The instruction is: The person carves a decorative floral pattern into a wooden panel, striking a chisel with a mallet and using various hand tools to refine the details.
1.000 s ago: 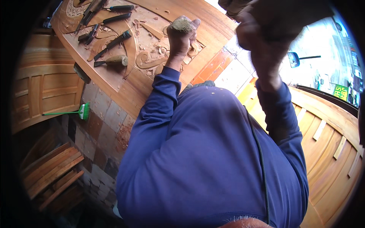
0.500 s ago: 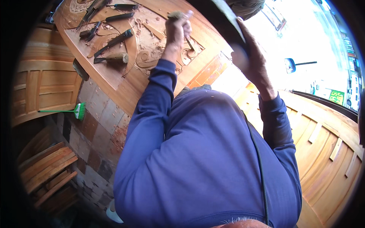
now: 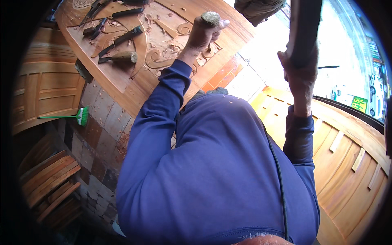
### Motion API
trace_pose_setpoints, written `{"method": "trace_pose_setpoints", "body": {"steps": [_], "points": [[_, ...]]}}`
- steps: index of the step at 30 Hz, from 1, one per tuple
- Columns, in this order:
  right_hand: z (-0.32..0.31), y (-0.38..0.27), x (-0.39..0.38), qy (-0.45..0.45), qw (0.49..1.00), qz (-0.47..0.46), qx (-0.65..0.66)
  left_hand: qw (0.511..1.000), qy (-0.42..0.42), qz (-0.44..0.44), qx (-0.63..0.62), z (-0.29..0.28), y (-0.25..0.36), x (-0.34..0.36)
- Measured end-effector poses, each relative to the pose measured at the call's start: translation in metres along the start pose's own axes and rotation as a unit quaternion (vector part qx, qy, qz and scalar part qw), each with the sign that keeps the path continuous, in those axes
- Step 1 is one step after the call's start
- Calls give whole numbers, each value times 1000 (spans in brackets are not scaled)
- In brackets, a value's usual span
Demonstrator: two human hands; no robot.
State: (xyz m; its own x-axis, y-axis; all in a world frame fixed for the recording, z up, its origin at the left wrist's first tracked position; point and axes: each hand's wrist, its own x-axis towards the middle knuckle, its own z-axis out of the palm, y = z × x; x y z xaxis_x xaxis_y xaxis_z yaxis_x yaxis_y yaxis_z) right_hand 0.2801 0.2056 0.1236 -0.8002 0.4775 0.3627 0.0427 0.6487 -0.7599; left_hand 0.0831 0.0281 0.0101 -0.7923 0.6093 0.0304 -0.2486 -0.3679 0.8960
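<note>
My left hand [image 3: 201, 37] is closed round the upright wooden handle of a carving chisel [image 3: 210, 18]. It is over the right end of a carved wooden panel [image 3: 132, 87] with scrolls cut in relief; the blade is hidden below my fist. Off to the right, apart from the chisel, my right hand [image 3: 303, 75] grips a thick, dark, bar-shaped mallet [image 3: 305, 30] that points away from me. Several other chisels lie on the panel at the left, among them a wooden-handled one [image 3: 124, 57] and a dark-handled one [image 3: 124, 40].
Wood shavings [image 3: 157, 24] litter the carving. At the right a planked wooden panel [image 3: 343, 151] lies close to my right arm. A green broom [image 3: 82, 116] is on the tiled floor [image 3: 104, 110] at the left, near stacked wooden pieces [image 3: 51, 175]. A dark bundle [image 3: 257, 9] is at the far side.
My right hand has swung the mallet to the right, away from the chisel. My left hand, still round the chisel, appears slightly farther right as the whole view shifts a little.
</note>
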Motion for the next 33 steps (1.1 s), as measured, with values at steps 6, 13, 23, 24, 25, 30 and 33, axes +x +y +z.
{"method": "trace_pose_setpoints", "body": {"steps": [6,13,23,24,25,30,33], "points": [[5,-46,35,105,990,-60,66,1000,11,22,-13,-10,-7,4],[36,-15,29,-249,891,-185,-332,999,-49,2,-17,-5,-15,0],[49,2,2,-153,967,-139,-150,998,-52,-15,12,-23,-33,-1],[52,4,-2,-133,969,-135,-158,997,-45,24,52,-22,-33,-1],[52,3,-5,-137,969,-133,-157,998,-43,21,52,-20,-33,-5],[55,11,-19,-148,956,-117,-223,904,25,234,356,-32,-40,-38],[56,37,-40,-113,978,-69,-163,912,-1,236,335,-25,-36,-112]]}}
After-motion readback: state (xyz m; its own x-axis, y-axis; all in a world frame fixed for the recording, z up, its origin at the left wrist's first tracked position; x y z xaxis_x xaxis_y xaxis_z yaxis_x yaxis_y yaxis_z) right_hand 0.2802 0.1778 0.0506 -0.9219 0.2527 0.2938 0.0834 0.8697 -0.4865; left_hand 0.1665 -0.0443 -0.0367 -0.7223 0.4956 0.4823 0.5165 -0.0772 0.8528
